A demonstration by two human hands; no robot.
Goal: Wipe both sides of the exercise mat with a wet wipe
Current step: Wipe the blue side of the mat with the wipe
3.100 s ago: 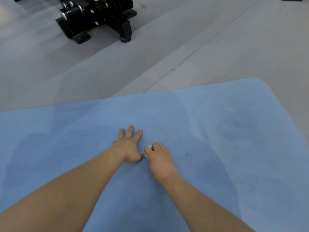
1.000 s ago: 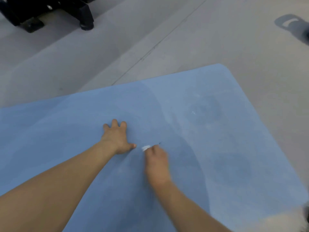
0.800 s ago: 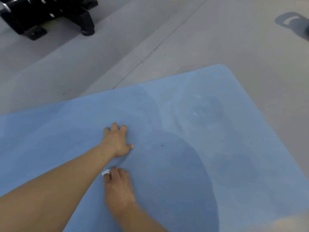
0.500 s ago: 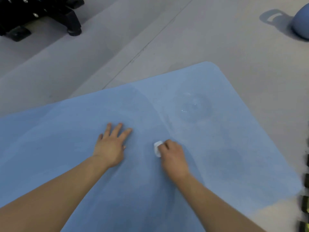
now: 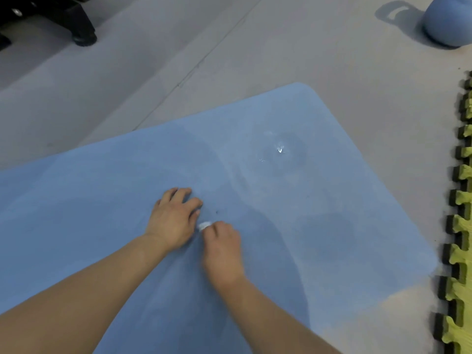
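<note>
The blue exercise mat lies flat on the grey floor and fills most of the view. Darker damp patches and a small shiny wet spot show on its right half. My left hand rests palm down on the mat near its middle, fingers bent at the tips. Just right of it, my right hand grips a small crumpled white wet wipe and presses it onto the mat. Only a corner of the wipe shows past the fingers.
Black gym equipment stands on the floor at the top left. A blue ball-shaped weight sits at the top right. Green and black interlocking foam tiles run along the right edge, close to the mat's end.
My right hand has rubbed the wipe back and forth, ending closer to my left hand. The left hand stays on the mat, fingers now more bent. The view has shifted right.
</note>
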